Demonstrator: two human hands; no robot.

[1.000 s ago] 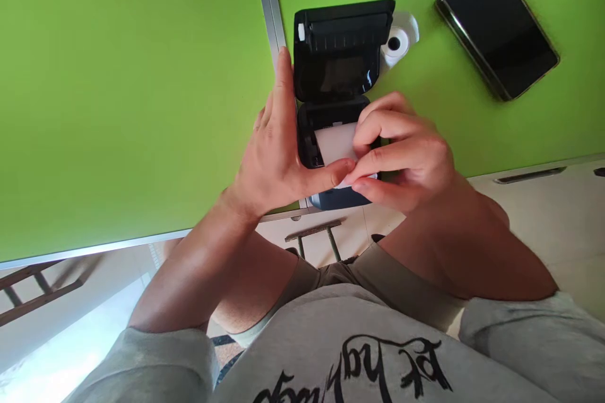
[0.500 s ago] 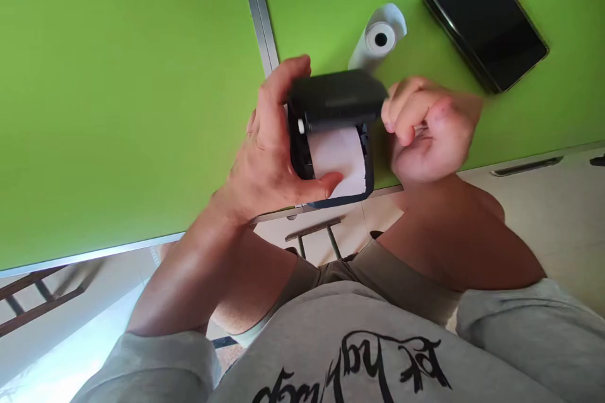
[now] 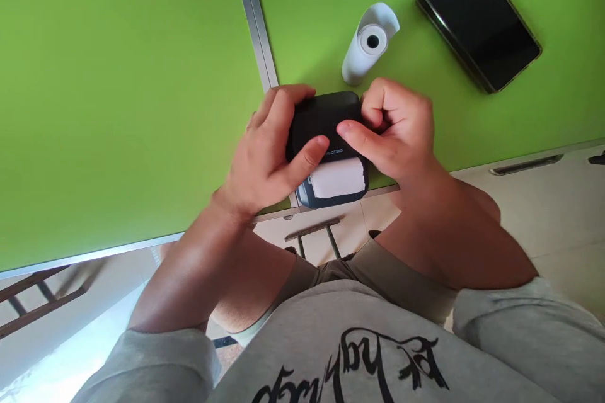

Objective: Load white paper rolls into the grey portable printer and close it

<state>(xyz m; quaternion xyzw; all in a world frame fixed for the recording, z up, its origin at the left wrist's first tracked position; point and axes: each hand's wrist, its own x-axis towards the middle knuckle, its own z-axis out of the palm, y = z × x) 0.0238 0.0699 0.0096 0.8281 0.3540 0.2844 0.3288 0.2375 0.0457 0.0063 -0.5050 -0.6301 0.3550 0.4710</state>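
A small black printer (image 3: 326, 114) rests at the front edge of the green table, its lid down. White paper (image 3: 338, 179) lies over its near part, below the lid. My left hand (image 3: 274, 151) grips the printer's left side, thumb on top and fingers round the far corner. On the right side, my right hand (image 3: 397, 129) has its thumb on the lid and its curled fingers against the edge. A white paper roll (image 3: 360, 58) stands just beyond the printer, its outer end loose.
A black phone-like device (image 3: 482, 19) lies at the back right of the green table (image 3: 118, 88). A metal strip (image 3: 255, 19) crosses the tabletop. My legs are under the front edge, near a drawer handle (image 3: 527, 165).
The printer's raised lid has come down over the inside. My right hand has moved left onto the lid, and my left thumb has shifted from the paper up to the lid.
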